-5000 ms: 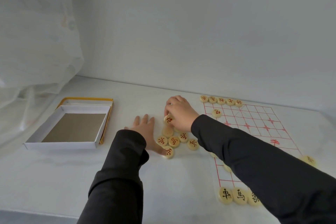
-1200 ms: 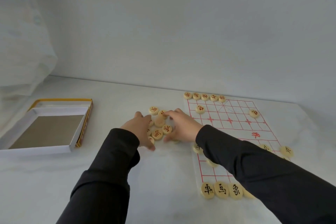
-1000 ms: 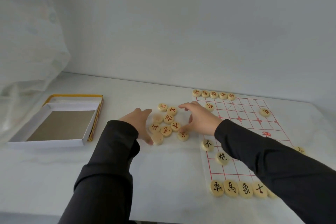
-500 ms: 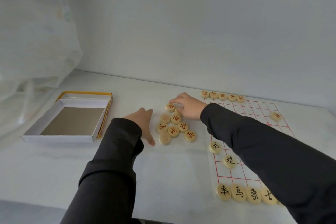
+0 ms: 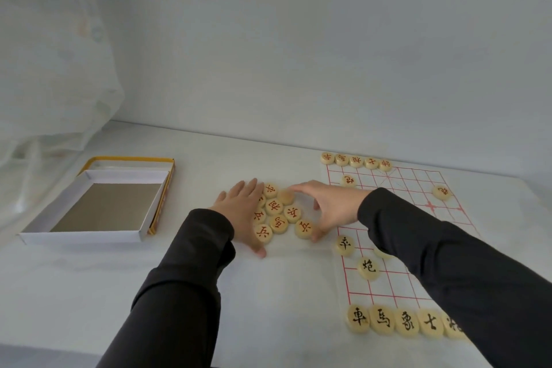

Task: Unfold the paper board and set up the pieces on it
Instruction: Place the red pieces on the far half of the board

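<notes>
Paper board [image 5: 418, 188] unfolded, partly set. Red pieces [image 5: 277, 213] heaped left, unplaced. Left hand [image 5: 242, 212] flat, right hand [image 5: 333, 209] cupped, both empty.

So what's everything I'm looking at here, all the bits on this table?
Table: one, white.
Paper board: one, white with a red grid, on the right.
Red-lettered pieces: seven, cream, on the board; five in the far row, two just nearer.
Loose pieces: about nine, cream, mostly red-lettered, one with a blank face up, clustered left of the board.
Black-lettered pieces: cream; five visible in the near row, two further in, another partly hidden by a sleeve.
Box tray: one, white with a grey floor, far left, over a yellow-edged lid.
Curtain: one, sheer white, left.
Sleeves: two, black.
Left hand: flat, at the cluster's left.
Right hand: arched, at the cluster's right.
</notes>
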`<action>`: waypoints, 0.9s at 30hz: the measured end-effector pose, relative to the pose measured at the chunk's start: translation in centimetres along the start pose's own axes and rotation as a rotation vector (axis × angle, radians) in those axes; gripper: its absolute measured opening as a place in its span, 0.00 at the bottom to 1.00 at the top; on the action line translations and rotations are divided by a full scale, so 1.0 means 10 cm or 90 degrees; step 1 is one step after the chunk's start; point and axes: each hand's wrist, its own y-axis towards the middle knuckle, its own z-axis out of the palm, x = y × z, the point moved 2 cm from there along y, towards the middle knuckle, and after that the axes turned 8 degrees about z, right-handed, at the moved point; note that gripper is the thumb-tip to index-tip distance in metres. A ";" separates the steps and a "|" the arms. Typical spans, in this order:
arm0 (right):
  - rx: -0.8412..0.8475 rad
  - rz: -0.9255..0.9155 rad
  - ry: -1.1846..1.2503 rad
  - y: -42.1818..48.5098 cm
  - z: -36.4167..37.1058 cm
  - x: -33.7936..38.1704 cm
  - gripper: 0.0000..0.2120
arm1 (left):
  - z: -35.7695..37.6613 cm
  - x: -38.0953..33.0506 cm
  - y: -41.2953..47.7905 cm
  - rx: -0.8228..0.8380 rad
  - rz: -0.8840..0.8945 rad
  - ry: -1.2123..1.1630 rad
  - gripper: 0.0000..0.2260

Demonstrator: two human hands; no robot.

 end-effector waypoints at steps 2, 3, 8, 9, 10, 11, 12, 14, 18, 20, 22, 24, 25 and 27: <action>-0.019 -0.007 -0.021 0.03 0.04 0.00 0.50 | 0.03 0.00 0.02 -0.001 0.001 -0.001 0.61; -0.033 -0.009 -0.023 0.06 0.06 0.00 0.51 | 0.05 0.00 0.04 -0.006 0.001 -0.006 0.61; -0.094 -0.005 0.027 0.12 0.09 -0.01 0.48 | 0.08 -0.07 0.08 -0.032 0.014 -0.025 0.61; -0.103 -0.002 0.039 0.12 0.08 -0.01 0.48 | 0.09 -0.08 0.10 -0.038 0.015 -0.029 0.61; -0.110 0.001 0.046 0.12 0.09 -0.01 0.48 | 0.09 -0.10 0.11 -0.045 0.015 -0.032 0.61; -0.116 0.004 0.051 0.13 0.09 -0.01 0.48 | 0.10 -0.11 0.12 -0.052 0.014 -0.034 0.61; -0.121 0.007 0.054 0.13 0.09 -0.01 0.47 | 0.11 -0.12 0.14 -0.057 0.014 -0.037 0.60; -0.125 0.010 0.065 0.15 0.10 -0.02 0.47 | 0.11 -0.14 0.15 -0.063 0.012 -0.045 0.59; -0.163 0.026 0.133 0.19 0.02 0.02 0.33 | 0.08 -0.15 0.15 -0.071 0.007 -0.058 0.57; -0.191 0.051 0.132 0.28 -0.02 0.05 0.26 | 0.08 -0.15 0.15 -0.069 0.001 -0.055 0.57; -0.199 0.075 0.118 0.38 -0.05 0.08 0.22 | 0.09 -0.16 0.16 -0.066 -0.004 -0.046 0.57; -0.203 0.087 0.095 0.46 -0.07 0.11 0.20 | 0.09 -0.18 0.17 -0.064 -0.005 -0.038 0.57; -0.209 0.088 0.085 0.48 -0.08 0.12 0.18 | 0.09 -0.18 0.17 -0.065 -0.006 -0.035 0.56; -0.224 0.085 0.076 0.52 -0.09 0.13 0.15 | 0.09 -0.20 0.19 -0.067 -0.009 -0.036 0.56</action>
